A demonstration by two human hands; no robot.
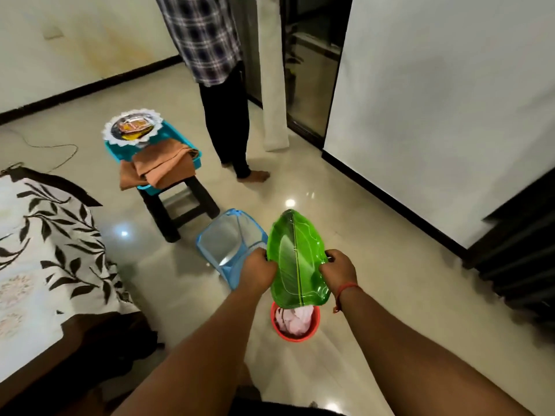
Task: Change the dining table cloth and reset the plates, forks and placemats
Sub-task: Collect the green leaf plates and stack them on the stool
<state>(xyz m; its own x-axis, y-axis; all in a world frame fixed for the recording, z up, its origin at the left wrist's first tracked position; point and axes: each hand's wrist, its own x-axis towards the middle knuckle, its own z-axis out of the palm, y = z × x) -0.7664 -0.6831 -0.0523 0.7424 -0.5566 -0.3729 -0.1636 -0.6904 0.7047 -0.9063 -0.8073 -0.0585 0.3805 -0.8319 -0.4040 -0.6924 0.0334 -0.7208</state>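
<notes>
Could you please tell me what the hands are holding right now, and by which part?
Both hands, left and right, grip the green leaf-shaped plate by its opposite long edges.

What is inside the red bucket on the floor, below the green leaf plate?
The red bucket holds crumpled pale pink cloth. The green leaf plate, held by both hands, covers the bucket's far rim, and the cloth hides whatever lies beneath it.
</notes>
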